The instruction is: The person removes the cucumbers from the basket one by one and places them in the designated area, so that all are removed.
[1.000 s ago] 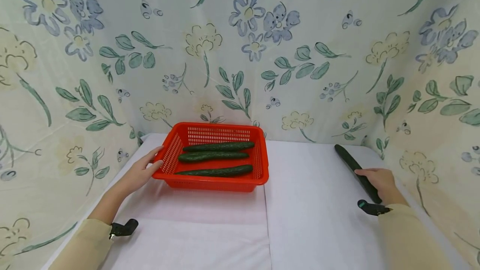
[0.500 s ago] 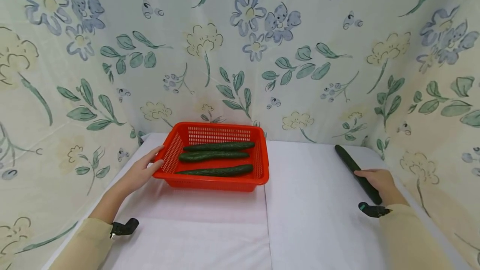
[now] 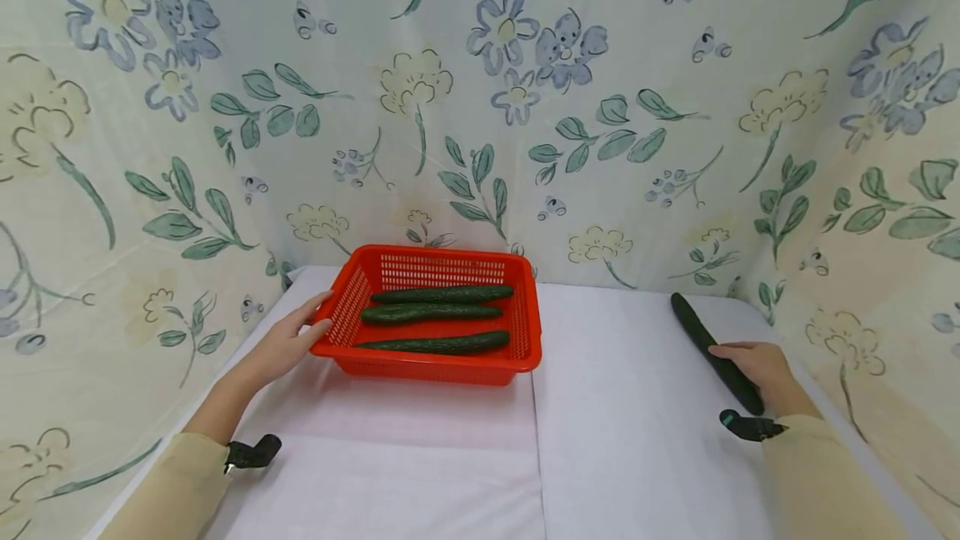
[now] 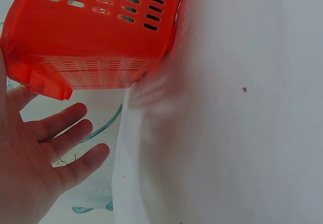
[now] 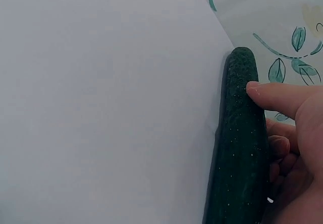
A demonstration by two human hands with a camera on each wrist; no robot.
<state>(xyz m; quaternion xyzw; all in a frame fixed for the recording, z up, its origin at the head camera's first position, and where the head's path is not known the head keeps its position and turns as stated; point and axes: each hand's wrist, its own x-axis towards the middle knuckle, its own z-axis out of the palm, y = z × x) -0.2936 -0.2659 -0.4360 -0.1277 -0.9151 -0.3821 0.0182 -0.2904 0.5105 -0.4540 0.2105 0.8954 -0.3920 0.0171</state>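
Observation:
A red plastic basket [image 3: 435, 369] with slotted walls stands on the white cloth, left of centre, holding three dark green cucumbers [image 3: 433, 312]. My left hand [image 3: 288, 342] holds the basket's left rim with thumb and forefinger. In the left wrist view, the other fingers [image 4: 81, 168] spread out below the rim, and the thumb is mostly hidden. Far to the right, a single cucumber [image 3: 697, 332] lies slantwise on the cloth. My right hand [image 3: 761, 369] grips it from its right side; one fingertip [image 5: 254, 89] presses its upper face while other fingers curl against its flank.
White cloth [image 3: 615, 407] covers the table, with a seam or fold running forward near the middle. Floral fabric [image 3: 525, 123] hangs as walls behind and on both sides, close to the basket and the right-hand cucumber.
The head view has shifted slightly. Both hands keep their places on the basket rim and the right-hand cucumber, and the cucumbers in the basket lie as before.

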